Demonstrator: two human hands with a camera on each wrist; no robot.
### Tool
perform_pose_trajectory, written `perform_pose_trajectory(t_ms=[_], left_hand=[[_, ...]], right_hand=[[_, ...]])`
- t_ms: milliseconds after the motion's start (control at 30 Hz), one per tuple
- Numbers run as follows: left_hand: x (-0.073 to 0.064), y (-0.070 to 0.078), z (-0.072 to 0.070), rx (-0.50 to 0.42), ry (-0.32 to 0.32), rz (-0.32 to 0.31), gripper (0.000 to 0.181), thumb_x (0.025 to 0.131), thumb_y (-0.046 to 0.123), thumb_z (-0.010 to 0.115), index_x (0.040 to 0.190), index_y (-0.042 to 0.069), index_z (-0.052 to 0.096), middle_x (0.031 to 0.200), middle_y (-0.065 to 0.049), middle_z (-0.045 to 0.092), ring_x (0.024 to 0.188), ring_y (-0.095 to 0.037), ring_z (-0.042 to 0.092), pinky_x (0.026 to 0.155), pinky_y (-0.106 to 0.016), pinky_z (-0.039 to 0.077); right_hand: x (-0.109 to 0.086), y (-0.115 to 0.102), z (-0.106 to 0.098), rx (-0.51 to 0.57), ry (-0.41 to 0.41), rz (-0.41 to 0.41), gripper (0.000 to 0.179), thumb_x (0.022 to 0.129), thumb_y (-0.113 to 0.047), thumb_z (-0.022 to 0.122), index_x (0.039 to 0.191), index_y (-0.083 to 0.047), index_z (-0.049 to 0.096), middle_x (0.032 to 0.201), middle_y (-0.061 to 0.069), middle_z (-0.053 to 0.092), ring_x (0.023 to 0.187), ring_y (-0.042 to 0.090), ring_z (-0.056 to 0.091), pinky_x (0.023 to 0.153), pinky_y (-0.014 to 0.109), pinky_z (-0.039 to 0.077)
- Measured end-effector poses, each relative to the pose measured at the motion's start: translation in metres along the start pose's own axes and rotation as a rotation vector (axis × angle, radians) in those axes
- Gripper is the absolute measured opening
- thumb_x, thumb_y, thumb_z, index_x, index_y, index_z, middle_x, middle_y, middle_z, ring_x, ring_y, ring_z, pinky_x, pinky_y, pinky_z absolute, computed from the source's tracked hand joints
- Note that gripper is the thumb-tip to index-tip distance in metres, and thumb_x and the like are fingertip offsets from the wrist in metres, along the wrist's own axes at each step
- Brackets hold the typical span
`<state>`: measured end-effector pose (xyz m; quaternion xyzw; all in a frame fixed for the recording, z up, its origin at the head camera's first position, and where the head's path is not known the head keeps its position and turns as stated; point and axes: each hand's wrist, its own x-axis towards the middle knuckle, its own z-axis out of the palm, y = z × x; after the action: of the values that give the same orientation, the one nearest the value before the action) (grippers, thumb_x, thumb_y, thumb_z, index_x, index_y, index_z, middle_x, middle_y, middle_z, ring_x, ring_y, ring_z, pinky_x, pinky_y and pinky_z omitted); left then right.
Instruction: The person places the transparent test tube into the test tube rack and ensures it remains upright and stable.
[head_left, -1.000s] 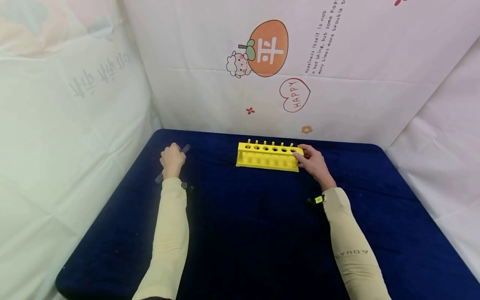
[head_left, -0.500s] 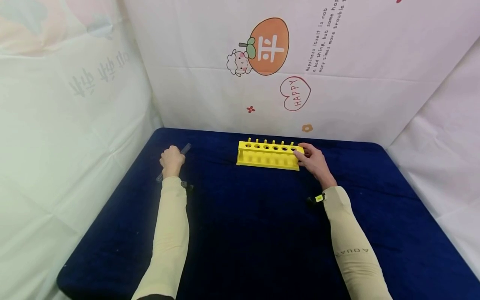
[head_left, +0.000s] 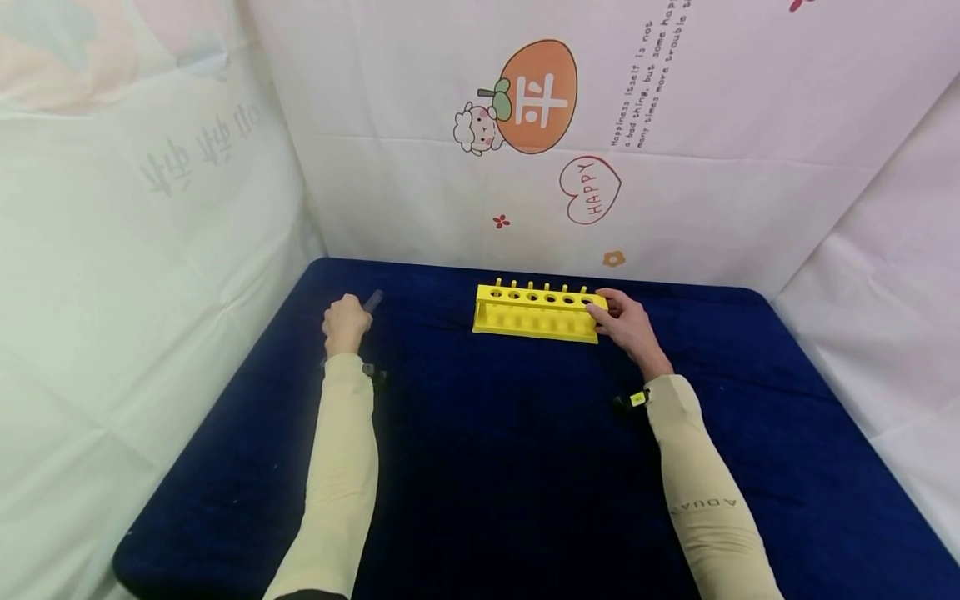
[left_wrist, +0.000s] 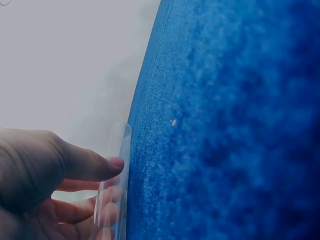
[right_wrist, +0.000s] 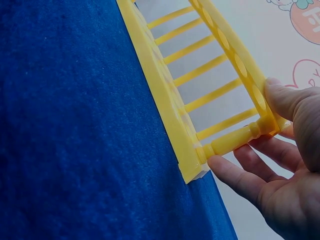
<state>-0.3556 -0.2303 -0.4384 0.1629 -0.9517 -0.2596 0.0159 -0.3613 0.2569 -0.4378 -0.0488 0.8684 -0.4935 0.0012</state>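
A clear test tube point(left_wrist: 120, 145) is pinched between the thumb and fingers of my left hand point(head_left: 347, 323), low over the cloth at the table's far left. In the head view the hand and wrist hide most of the tube, and its one end sticks out past the knuckles. A yellow test tube rack point(head_left: 536, 318) stands upright toward the back of the table, a row of round holes along its top bar and pegs behind. My right hand point(head_left: 628, 329) grips the rack's right end, thumb on the top bar and fingers around the end post point(right_wrist: 232, 140).
Dark blue velvety cloth point(head_left: 510, 467) covers the table. A white printed curtain point(head_left: 405, 192) hangs directly behind the back edge, and more white sheeting point(head_left: 150, 292) closes in the left side. Sheeting stands on the right as well.
My left hand has turned the test tube slightly, so its near end now lies mostly behind the wrist. The right hand and the rack stay in place.
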Motion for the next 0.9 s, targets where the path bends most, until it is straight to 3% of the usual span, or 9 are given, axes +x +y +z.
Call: perform_pose_trajectory(t_ms=[133,567,900], left_hand=[[0.000,0.001,-0.001,-0.003,-0.017,-0.007,0.025,0.092,0.013,0.053,0.110,-0.002,0.063,0.102,-0.025,0.064,0.089,-0.040,0.058,0.068,-0.047,0.047],[-0.001,0.009,-0.006,0.008,0.020,0.045,0.024,0.091,0.013,0.052,0.104,-0.002,0.064,0.099,-0.024,0.064,0.084,-0.039,0.059,0.066,-0.048,0.049],[-0.005,0.017,-0.015,-0.047,0.011,0.040,0.016,0.094,0.015,0.050,0.083,0.006,0.057,0.086,-0.013,0.055,0.072,-0.027,0.051,0.056,-0.037,0.040]], right_hand=[[0.000,0.000,0.000,-0.003,0.000,0.006,0.071,0.094,-0.046,0.061,0.150,-0.010,0.037,0.138,0.025,0.049,0.120,0.039,0.056,0.091,0.049,0.055],[-0.001,0.000,0.000,0.004,-0.004,0.011,0.069,0.095,-0.045,0.061,0.150,-0.010,0.037,0.138,0.025,0.049,0.121,0.040,0.056,0.092,0.049,0.055],[-0.001,-0.001,0.000,0.012,-0.006,0.010,0.069,0.095,-0.043,0.061,0.150,-0.009,0.036,0.137,0.025,0.049,0.121,0.041,0.056,0.092,0.050,0.054]])
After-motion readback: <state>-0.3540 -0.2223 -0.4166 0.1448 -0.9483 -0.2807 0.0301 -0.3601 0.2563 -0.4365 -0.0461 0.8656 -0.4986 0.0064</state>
